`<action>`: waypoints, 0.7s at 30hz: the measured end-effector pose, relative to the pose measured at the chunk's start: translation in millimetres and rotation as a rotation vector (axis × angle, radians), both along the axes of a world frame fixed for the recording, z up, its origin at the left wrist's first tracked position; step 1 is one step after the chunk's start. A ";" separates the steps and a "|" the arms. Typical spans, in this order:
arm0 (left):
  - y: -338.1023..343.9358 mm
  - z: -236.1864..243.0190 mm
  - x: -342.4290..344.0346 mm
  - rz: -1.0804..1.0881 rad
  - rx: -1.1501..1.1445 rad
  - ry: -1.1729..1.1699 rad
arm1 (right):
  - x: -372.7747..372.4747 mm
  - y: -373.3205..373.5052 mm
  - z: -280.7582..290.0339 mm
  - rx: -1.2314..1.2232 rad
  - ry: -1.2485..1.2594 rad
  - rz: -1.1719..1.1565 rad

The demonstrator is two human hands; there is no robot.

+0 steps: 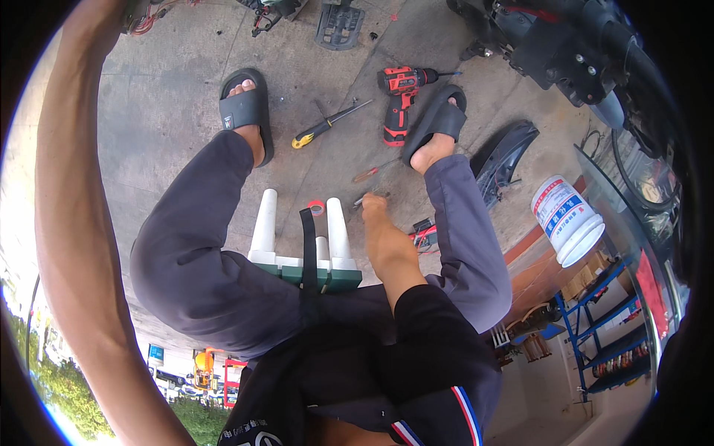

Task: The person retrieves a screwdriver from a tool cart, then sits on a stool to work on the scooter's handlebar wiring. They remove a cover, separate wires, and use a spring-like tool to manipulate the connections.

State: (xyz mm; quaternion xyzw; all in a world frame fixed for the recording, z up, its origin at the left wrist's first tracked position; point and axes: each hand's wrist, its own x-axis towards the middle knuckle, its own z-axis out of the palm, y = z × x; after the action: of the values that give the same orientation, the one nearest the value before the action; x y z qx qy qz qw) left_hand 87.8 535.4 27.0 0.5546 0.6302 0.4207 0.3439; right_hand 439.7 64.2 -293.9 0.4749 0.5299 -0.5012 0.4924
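My left arm [74,171] stretches up along the left side to the upper edge, where my left hand [100,15] is mostly cut off and its fingers are hidden. Some red wires [145,22] lie beside it. Low between my legs, my right hand [376,208] reaches toward the floor with its fingers closed. A small grey tip shows at the fingers, too small to name. Just beyond that hand lies a small screwdriver with a reddish handle [365,175]. A roll of red tape [317,207] sits to its left, by the white-legged green stool [342,279].
A yellow-and-black screwdriver [312,136] and a red cordless drill [399,104] lie between my sandals. Black vehicle parts [565,59] stand at the upper right. A black curved panel [504,160] and a white bucket [567,219] are at the right; a black pedal-like part [339,26] lies far ahead.
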 end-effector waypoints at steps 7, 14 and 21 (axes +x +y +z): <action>8.7 -3.3 -1.2 0.069 0.011 -0.001 | -38.9 -24.4 -15.1 0.225 -0.605 -0.830; 4.5 17.0 -4.7 0.023 -0.257 -0.009 | -40.2 12.5 24.8 0.801 -0.688 -1.224; 8.9 -17.3 -7.4 0.135 -0.224 -0.167 | -93.2 222.4 218.7 1.060 0.552 -1.045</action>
State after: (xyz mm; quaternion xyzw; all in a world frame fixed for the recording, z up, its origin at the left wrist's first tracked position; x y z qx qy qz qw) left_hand 80.4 544.3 9.7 0.4324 0.6781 0.4146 0.4258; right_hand 346.6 286.6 -75.2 0.6919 0.5094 -0.4480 -0.2472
